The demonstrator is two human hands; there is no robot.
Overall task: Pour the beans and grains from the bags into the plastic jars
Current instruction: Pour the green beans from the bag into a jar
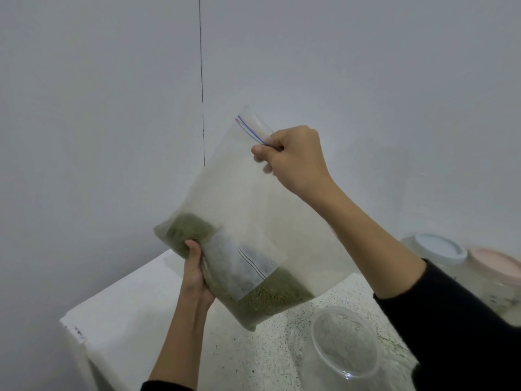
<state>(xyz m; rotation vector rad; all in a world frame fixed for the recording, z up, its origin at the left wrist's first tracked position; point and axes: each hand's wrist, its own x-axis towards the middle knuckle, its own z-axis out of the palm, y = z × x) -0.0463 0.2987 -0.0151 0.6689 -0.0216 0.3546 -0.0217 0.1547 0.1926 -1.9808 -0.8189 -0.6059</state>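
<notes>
A large clear zip bag (pixel 242 198) hangs in the air above the counter, with green beans (pixel 270 297) pooled at its bottom. A smaller zip bag (pixel 242 263) lies inside it or against it. My right hand (pixel 293 156) pinches the bag's top edge by the blue and red zip strip. My left hand (pixel 194 275) grips the lower left corner around the beans. An open clear plastic jar (pixel 344 342) stands lidless on the counter below and to the right of the bag.
The speckled counter (pixel 253 359) ends at a white edge on the left. Two lidded jars stand at the right, one with a pale blue lid (pixel 437 248), one with a pink lid (pixel 496 263). A grey wall rises behind.
</notes>
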